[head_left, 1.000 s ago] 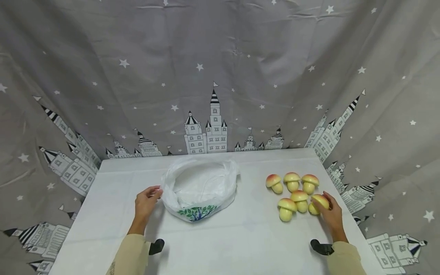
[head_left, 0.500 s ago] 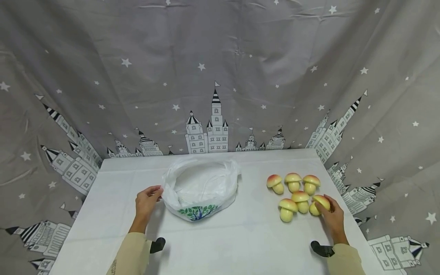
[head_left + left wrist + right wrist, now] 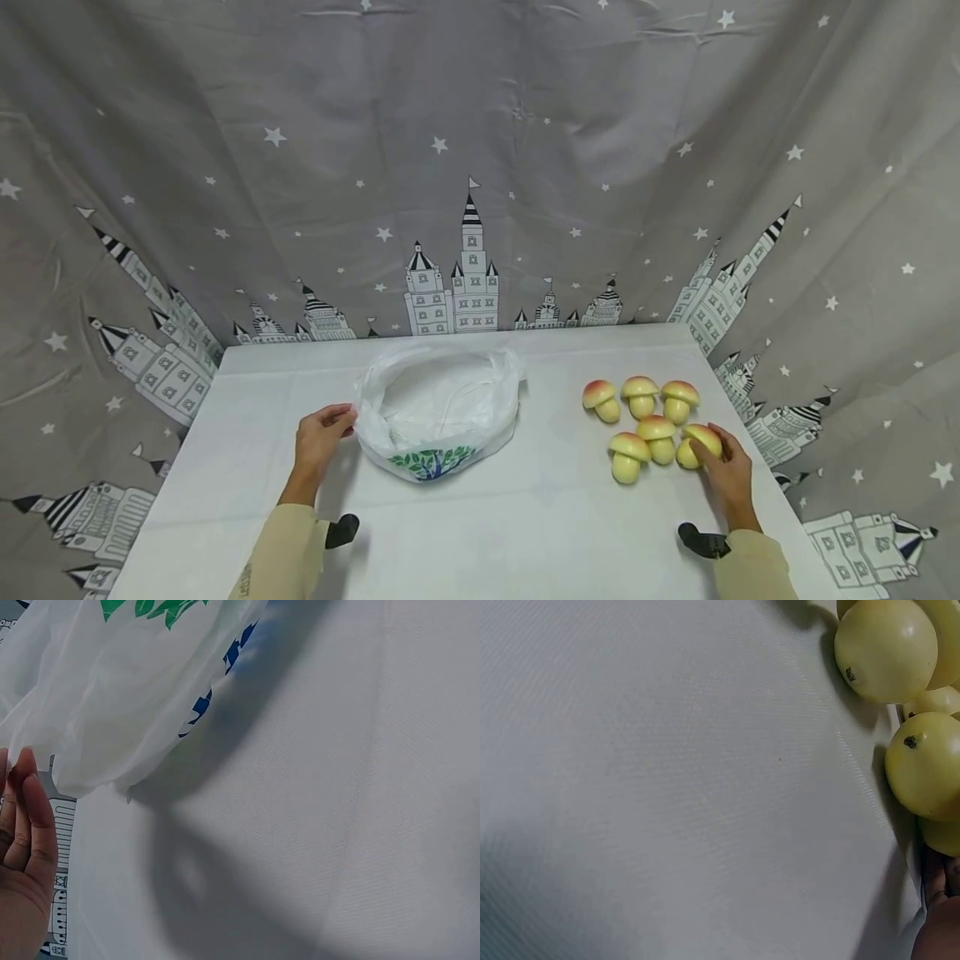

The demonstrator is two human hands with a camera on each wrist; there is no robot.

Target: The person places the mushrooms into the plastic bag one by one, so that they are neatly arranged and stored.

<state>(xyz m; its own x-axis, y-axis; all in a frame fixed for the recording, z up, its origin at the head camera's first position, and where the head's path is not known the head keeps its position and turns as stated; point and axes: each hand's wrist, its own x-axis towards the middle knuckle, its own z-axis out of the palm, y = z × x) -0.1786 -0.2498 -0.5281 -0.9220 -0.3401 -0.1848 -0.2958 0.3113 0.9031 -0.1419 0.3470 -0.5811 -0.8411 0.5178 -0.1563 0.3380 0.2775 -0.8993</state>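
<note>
With my left fingers (image 3: 41, 832) I pinch the edge of a white plastic bag (image 3: 97, 705) printed with green leaves (image 3: 174, 613) and blue marks (image 3: 200, 707) over the white worktop (image 3: 420, 750), patterned cloth (image 3: 58, 915) beyond

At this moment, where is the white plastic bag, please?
In the head view, the white plastic bag is on the table, left of centre, between the person's left grip and the mushroom-shaped pieces.

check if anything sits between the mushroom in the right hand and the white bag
Yes, low down: the near row's middle mushroom and left mushroom stand between the held mushroom and the white bag. Above them, nothing visible does.
</note>
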